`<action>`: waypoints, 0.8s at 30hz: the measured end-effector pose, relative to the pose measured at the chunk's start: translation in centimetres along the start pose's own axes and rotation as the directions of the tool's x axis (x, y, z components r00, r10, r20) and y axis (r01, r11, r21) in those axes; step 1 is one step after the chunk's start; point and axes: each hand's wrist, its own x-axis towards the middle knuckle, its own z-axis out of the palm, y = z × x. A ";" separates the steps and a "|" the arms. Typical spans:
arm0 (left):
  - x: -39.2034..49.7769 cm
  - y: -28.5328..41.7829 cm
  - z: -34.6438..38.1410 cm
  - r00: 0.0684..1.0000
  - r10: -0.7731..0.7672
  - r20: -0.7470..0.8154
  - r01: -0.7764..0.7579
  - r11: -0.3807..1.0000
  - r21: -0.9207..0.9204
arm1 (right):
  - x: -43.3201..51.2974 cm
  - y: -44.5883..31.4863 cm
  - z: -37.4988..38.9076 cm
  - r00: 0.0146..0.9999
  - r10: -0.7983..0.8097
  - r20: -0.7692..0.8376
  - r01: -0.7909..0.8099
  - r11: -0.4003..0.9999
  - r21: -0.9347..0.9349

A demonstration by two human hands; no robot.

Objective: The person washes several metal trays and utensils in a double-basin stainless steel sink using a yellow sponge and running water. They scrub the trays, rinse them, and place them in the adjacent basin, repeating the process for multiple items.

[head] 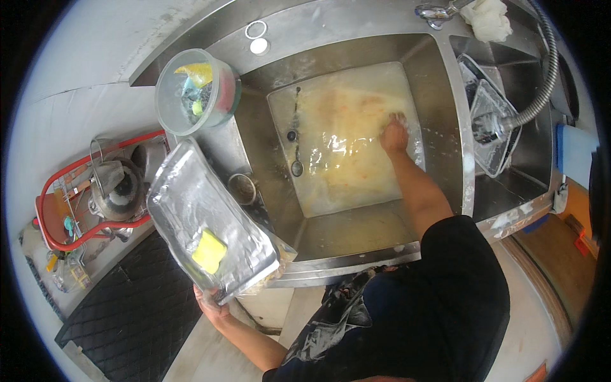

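My left hand [213, 304] grips the near corner of a shiny silver rectangular tray [215, 196], which rests tilted over the counter left of the sink. A yellow sponge [209, 251] lies inside that tray. My right hand [396, 133] is dipped in the cloudy, yellowish water [343, 105] of a large stainless steel sink basin [429, 143], near its right side. The fingertips are blurred by the water, so whether they hold anything is hidden. A ladle-like utensil [297, 167] lies in the water toward the left wall.
A clear plastic tub [164, 102] of cloths and scrubbers stands at the sink's back left corner. Beside the tray is a metal cup [242, 188]. A red-rimmed basket [47, 191] holds pots. Clear trays [494, 129] sit in the right basin under a hose sprayer [491, 128].
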 end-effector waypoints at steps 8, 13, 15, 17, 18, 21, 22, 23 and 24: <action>0.7 2.6 -1.1 0.993 -0.075 0.097 0.018 0.872 0.489 | 12.9 -4.9 -0.3 0.935 -0.138 0.328 0.157 0.987 -0.034; 1.1 3.7 -2.2 0.987 -0.136 0.090 0.016 0.630 0.776 | 13.9 -6.3 -0.8 0.910 -0.229 0.345 0.317 0.922 -0.222; 0.0 5.5 -0.6 0.998 0.063 0.011 -0.045 0.570 0.820 | 14.1 -6.8 -1.6 0.886 -0.228 0.403 0.352 0.897 -0.268; -1.4 8.2 2.3 0.919 0.392 0.053 -0.202 0.351 0.914 | 14.8 -6.0 -0.5 0.879 -0.252 0.405 0.386 0.874 -0.294; -2.4 9.4 4.8 0.883 0.464 0.074 -0.306 0.447 0.841 | 14.8 -5.9 0.0 0.874 -0.258 0.412 0.398 0.867 -0.300; -7.2 9.9 17.1 0.814 0.574 0.084 -0.527 0.672 0.520 | 15.9 -5.9 -0.1 0.851 -0.303 0.429 0.453 0.836 -0.310; -7.9 8.2 18.8 0.695 0.623 0.358 -0.708 0.506 0.493 | 15.8 -5.8 -0.4 0.833 -0.330 0.444 0.481 0.829 -0.286; -9.3 7.3 22.4 0.647 0.535 0.543 -0.760 0.394 0.517 | 16.0 -5.5 -0.7 0.818 -0.356 0.451 0.505 0.820 -0.270; -9.9 6.0 26.0 0.644 0.485 0.591 -0.764 0.372 0.527 | 16.2 -4.8 0.2 0.835 -0.366 0.410 0.492 0.830 -0.262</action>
